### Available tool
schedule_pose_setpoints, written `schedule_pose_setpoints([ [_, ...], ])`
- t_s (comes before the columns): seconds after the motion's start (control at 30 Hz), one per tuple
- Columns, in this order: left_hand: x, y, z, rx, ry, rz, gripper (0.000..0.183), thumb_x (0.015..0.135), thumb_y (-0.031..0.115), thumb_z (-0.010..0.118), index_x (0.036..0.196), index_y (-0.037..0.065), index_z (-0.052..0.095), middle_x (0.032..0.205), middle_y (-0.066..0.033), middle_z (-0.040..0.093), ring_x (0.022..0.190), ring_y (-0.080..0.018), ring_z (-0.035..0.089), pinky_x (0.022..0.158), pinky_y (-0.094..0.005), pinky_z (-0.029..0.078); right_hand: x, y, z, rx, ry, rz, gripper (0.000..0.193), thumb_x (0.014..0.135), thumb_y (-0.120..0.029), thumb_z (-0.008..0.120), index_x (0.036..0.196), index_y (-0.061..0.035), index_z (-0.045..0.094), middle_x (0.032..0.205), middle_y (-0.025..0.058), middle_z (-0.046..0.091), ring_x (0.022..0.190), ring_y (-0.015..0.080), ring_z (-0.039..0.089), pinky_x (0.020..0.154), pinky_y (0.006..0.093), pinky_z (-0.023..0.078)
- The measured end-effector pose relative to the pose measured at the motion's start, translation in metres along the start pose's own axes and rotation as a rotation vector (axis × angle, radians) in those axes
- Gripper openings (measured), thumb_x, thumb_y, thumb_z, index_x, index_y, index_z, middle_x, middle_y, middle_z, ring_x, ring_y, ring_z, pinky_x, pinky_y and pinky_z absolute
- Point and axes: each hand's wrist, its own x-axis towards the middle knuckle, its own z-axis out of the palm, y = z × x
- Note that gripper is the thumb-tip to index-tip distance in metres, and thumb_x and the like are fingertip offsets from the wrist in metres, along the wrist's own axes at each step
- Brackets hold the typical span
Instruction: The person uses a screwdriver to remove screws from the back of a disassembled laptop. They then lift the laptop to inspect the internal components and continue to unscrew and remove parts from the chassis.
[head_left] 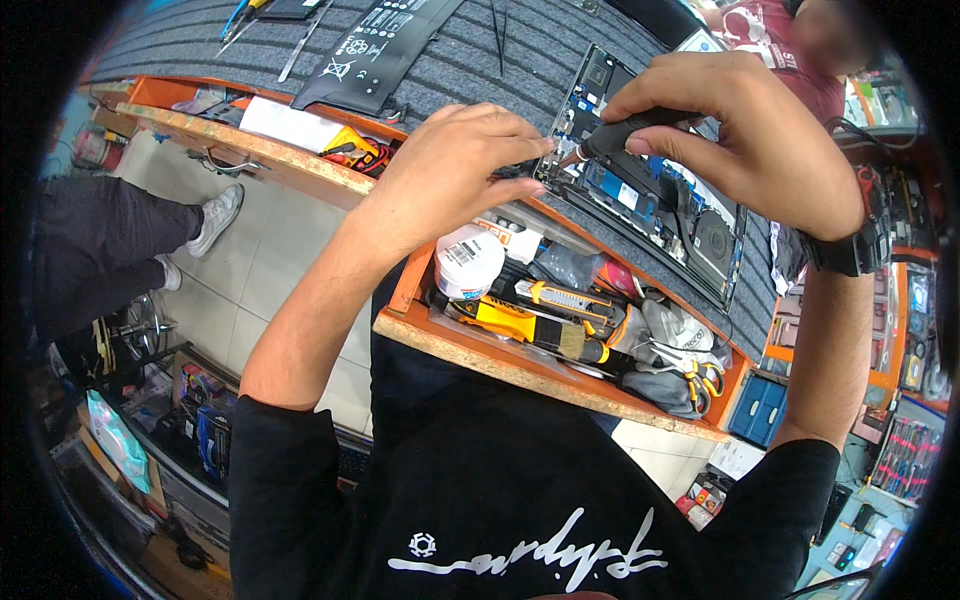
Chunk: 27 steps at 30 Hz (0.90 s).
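Observation:
A laptop (622,190) with its bottom cover off lies on the ribbed grey mat, its circuit boards and a round fan showing. My right hand (725,140) is closed around a dark-handled screwdriver (635,130), whose tip points down at the laptop's left end. At that same corner, my left hand (465,165) grips the laptop's edge between thumb and fingers. What lies under the left fingertips is partly hidden. A flat black laptop battery (375,55) rests on the mat further left, apart from both hands. Tweezers (499,38) lie between the battery and the laptop.
Below the bench edge, an open drawer (560,365) holds a white round tub (469,262), a utility knife (565,295), a brush, scissors (703,380) and gloves. Another open drawer (250,150) is at left. A person in dark trousers (120,225) stands left; another person (790,50) is across the bench.

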Motion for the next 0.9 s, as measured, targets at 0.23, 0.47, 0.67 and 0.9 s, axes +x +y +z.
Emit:
schedule_pose_setpoints([
  [0.23,0.0,-0.001,0.001,0.009,0.015,0.007,0.04,0.087,0.027,0.08,0.12,0.006,0.075,0.117,-0.0074,0.072,0.112,-0.0265,0.065,0.099,-0.041,0.049,0.002,0.002,0.005,-0.001,0.007,-0.002,0.023,0.094,-0.012,0.073,0.113,0.0014,0.073,0.109,0.0153,0.074,0.095,0.0285,0.073,0.082,0.0341,0.06],
  [0.47,-0.001,-0.001,0.001,0.019,0.011,0.007,0.04,0.087,0.028,0.08,0.12,0.007,0.075,0.116,-0.0075,0.073,0.113,-0.0265,0.066,0.1,-0.0413,0.049,0.006,-0.002,0.002,-0.03,-0.016,-0.017,0.023,0.093,-0.011,0.073,0.112,0.0018,0.073,0.107,0.0151,0.074,0.094,0.0302,0.072,0.081,0.0361,0.058],
  [0.67,-0.001,-0.002,0.003,0.023,0.006,-0.006,0.04,0.086,0.029,0.08,0.12,0.007,0.076,0.117,-0.0078,0.073,0.114,-0.0269,0.066,0.1,-0.0423,0.05,0.01,-0.004,0.0,-0.066,-0.022,-0.081,0.021,0.092,-0.01,0.072,0.109,0.002,0.072,0.101,0.0151,0.072,0.091,0.0324,0.07,0.078,0.0392,0.055],
  [0.9,-0.001,0.001,0.003,0.044,-0.014,-0.037,0.041,0.087,0.03,0.08,0.121,0.008,0.075,0.121,-0.0079,0.073,0.119,-0.0267,0.065,0.106,-0.0432,0.048,0.017,-0.012,0.001,-0.069,-0.013,-0.099,0.018,0.092,-0.011,0.072,0.106,0.0002,0.071,0.091,0.015,0.069,0.085,0.0332,0.068,0.075,0.0416,0.053],
])
